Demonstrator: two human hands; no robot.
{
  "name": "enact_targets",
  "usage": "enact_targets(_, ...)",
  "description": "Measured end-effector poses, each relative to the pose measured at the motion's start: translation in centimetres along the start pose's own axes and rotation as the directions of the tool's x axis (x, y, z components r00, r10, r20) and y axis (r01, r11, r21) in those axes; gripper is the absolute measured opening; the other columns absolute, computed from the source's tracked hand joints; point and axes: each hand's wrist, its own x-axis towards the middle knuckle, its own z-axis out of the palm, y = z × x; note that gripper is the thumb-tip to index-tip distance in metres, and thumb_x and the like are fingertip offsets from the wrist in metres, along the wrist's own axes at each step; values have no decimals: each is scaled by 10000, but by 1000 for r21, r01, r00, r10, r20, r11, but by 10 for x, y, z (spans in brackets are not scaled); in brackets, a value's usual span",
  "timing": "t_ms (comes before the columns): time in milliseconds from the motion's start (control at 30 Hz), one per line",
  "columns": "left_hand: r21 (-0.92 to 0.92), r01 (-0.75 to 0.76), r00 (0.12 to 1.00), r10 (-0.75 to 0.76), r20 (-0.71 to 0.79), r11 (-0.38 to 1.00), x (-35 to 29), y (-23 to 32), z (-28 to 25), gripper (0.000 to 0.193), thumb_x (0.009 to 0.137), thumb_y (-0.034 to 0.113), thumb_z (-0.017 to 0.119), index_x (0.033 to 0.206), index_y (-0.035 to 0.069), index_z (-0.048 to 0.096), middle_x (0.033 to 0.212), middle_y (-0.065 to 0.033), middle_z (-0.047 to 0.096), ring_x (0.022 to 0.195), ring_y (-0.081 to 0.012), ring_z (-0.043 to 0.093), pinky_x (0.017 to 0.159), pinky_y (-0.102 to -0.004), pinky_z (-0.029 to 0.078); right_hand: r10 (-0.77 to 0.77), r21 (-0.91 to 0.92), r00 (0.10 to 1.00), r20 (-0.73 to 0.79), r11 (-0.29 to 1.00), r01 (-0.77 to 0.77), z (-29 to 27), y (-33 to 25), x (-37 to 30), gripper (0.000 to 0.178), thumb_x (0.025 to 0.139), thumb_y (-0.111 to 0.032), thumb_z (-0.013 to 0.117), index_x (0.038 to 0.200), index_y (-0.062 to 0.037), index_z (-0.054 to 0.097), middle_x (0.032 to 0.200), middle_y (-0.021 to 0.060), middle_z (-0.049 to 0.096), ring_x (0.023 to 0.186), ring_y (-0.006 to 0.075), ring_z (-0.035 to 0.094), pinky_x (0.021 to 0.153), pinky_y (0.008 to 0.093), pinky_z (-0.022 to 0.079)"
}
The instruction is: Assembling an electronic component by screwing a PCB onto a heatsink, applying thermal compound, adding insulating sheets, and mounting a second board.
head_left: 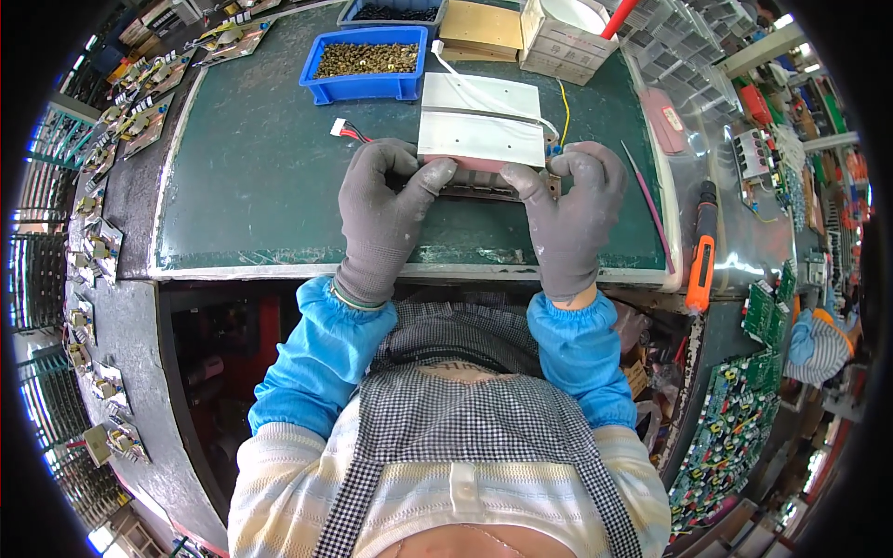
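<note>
Both hands wear grey gloves and grip one assembly from its two sides. It has a white flat plate (pixel 480 126) with small holes, a dark slot across it, and a darker metal body under its near edge. My left hand (pixel 383 200) closes on the left near corner, thumb pressed on the near edge. My right hand (pixel 579 200) does the same at the right corner. A white cable (pixel 479 86) runs over the plate. Beyond my left hand, a white connector with red and black wires (pixel 346 129) sticks out. A yellow wire (pixel 565 116) rises at the right.
Blue bins (pixel 361 91) of small brass-coloured and dark parts stand at the back, beside brown cardboard (pixel 479 35) and a white box (pixel 567 42). Tweezers (pixel 649 205) and an orange electric screwdriver (pixel 701 260) lie right. Circuit boards (pixel 730 428) fill the lower right; more boards (pixel 98 246) line the left.
</note>
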Motion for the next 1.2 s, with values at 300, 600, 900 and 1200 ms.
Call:
enact_targets(300, -108, 71, 996, -64, 63, 992, 6, -2, -4, 373, 815, 233, 891, 828, 28, 580, 872, -48, 634, 783, -139, 562, 727, -295, 506, 31, 102, 996, 87, 994, -40, -4, -4, 8, 461, 734, -378, 904, 753, -49, 581, 904, 85, 604, 935, 296, 592, 794, 437, 505)
enact_targets(600, -115, 141, 970, -114, 213, 983, 18, 10, -18, 352, 847, 263, 864, 796, 21, 613, 798, -28, 611, 754, -115, 546, 693, -276, 483, 27, 130, 989, 146, 990, -47, -8, 0, 11, 446, 715, -336, 918, 751, -46, 582, 909, 99, 609, 908, 297, 594, 786, 430, 503)
enact_targets(900, -121, 114, 960, -78, 270, 986, 20, 4, -22, 326, 908, 289, 825, 859, 55, 603, 823, 30, 585, 755, -61, 503, 692, -227, 432, 38, 179, 986, 164, 982, -68, -9, -1, 13, 440, 736, -320, 911, 734, -37, 574, 898, 107, 609, 899, 297, 595, 773, 425, 505)
enact_targets(1200, -137, -99, 978, 122, 170, 986, 17, -1, -22, 433, 798, 331, 899, 799, 16, 602, 801, -45, 623, 729, -137, 556, 666, -296, 488, -49, 102, 998, 45, 994, 45, -10, -4, 9, 786, 715, -490, 900, 1233, -32, 528, 1201, 168, 547, 1144, 360, 539, 949, 481, 477)
